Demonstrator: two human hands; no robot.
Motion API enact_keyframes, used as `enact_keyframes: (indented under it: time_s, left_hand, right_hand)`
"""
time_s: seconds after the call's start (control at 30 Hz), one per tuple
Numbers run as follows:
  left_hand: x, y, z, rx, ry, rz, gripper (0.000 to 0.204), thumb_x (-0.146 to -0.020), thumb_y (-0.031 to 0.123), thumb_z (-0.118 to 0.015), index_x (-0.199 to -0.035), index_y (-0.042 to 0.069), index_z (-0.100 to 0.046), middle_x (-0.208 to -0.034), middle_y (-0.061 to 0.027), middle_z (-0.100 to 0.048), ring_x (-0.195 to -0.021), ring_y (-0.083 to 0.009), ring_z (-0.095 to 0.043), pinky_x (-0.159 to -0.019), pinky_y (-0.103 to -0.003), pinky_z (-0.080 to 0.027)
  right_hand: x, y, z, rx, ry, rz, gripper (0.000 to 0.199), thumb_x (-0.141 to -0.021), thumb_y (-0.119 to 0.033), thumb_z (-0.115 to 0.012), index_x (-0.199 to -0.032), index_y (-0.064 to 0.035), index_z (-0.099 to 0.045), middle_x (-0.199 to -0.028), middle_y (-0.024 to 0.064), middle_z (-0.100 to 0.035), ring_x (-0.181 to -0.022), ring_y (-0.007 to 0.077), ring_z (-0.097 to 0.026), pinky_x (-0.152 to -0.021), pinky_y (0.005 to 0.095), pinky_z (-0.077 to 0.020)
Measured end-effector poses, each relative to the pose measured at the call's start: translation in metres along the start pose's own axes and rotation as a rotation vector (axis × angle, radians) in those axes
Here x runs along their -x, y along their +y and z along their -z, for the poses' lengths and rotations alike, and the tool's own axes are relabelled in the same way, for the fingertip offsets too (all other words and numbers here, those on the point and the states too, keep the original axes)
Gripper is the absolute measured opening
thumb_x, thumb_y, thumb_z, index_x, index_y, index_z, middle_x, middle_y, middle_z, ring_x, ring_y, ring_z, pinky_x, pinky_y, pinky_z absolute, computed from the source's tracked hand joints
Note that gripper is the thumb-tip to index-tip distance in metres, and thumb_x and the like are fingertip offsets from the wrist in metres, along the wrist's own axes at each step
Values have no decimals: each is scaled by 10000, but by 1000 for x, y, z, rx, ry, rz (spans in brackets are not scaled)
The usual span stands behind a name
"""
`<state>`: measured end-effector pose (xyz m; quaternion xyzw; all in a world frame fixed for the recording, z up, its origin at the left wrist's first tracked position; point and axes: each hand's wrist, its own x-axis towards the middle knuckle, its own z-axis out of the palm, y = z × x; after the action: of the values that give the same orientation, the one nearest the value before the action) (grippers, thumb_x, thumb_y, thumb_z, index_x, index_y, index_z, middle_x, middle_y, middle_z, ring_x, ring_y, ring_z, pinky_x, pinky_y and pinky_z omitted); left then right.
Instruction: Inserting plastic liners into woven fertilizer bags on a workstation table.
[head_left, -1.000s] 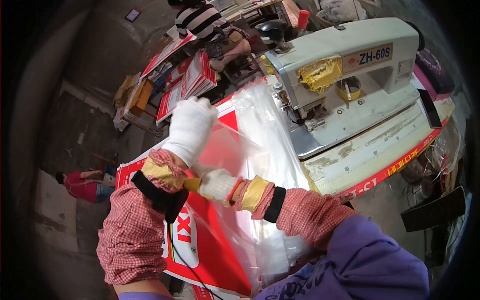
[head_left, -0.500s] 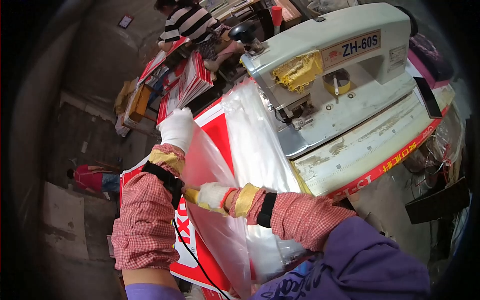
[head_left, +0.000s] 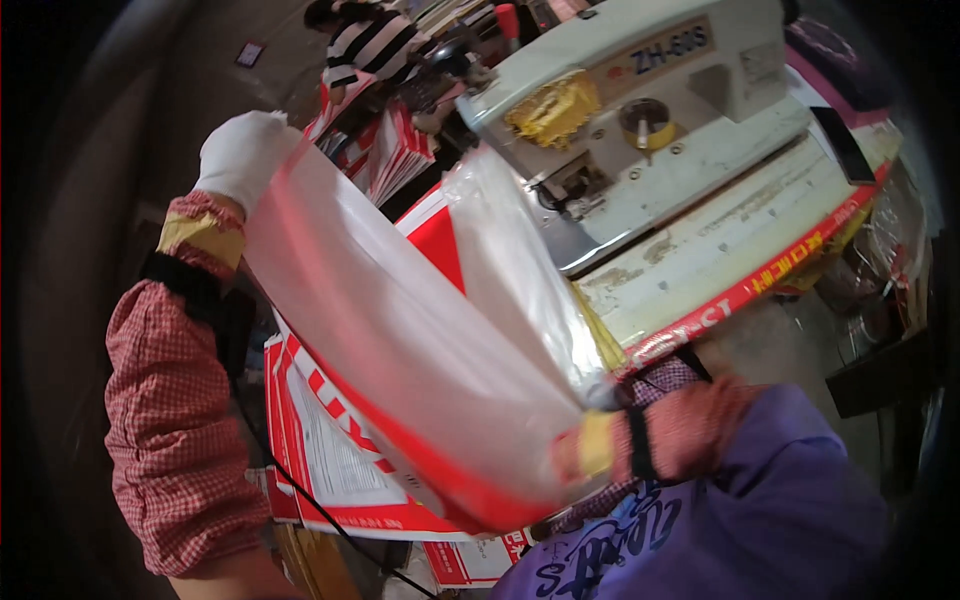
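Head view: translucent film (head_left: 390, 320) runs long axis diagonally, upper end closed in left hand (head_left: 245, 155), lower end beside right cuff (head_left: 598, 443); right hand obscured, grip cannot be told

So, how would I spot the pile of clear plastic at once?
Find the big pale machine at upper right. Just left of its base lies the pile of clear plastic, long and crinkled. Unlike the red sheet beside it, it is colourless and shiny.

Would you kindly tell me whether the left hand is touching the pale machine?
No, the white-gloved left hand is at the upper end of the translucent sheet, apart from the pale machine.
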<state>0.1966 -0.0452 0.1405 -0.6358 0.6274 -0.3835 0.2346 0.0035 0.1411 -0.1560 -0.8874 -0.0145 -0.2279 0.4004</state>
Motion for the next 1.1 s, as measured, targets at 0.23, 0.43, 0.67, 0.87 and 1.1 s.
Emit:
enact_keyframes:
  time_s: [0.23,0.43,0.67,0.87,1.1]
  left_hand:
    - [6,29,-3,-6,78,-56,270,-891,235,-467,-942,81,-683,-937,-155,-679,-933,-342,-642,-800,-434,-510]
    - [2,43,-15,-37,-4,-83,231,-869,200,-486,-950,91,-673,-935,-146,-679,-901,-339,-652,-766,-432,-525]
    - [-4,55,-20,-60,55,-127,233,-874,169,-476,-953,82,-677,-931,-151,-679,-888,-339,-655,-757,-434,-527]
    - [-6,65,-26,-2,-9,-133,255,-891,188,-460,-943,58,-674,-925,-164,-676,-887,-352,-650,-758,-451,-513]
    - [-48,23,-47,-228,-311,-94,209,-854,200,-534,-894,37,-658,-845,-172,-660,-871,-321,-650,-817,-369,-482]
  right_hand:
    - [101,51,13,-880,988,-779,189,-823,-50,-650,-997,22,-652,-893,125,-644,-727,196,-637,-627,324,-532]
    - [91,39,75,-279,904,-829,563,-824,-56,-633,-1323,50,-395,-1213,196,-564,-822,247,-629,-767,365,-537]
    - [65,15,76,-669,693,-570,630,-824,-72,-590,-1402,5,-351,-1020,147,-650,-749,194,-630,-639,266,-523]
    - [47,29,75,-689,341,-888,383,-847,-149,-580,-1198,2,-552,-938,121,-639,-734,155,-630,-580,292,-518]
    - [4,33,63,-102,363,-539,245,-836,-245,-563,-987,-69,-642,-969,136,-663,-816,310,-644,-723,412,-506]
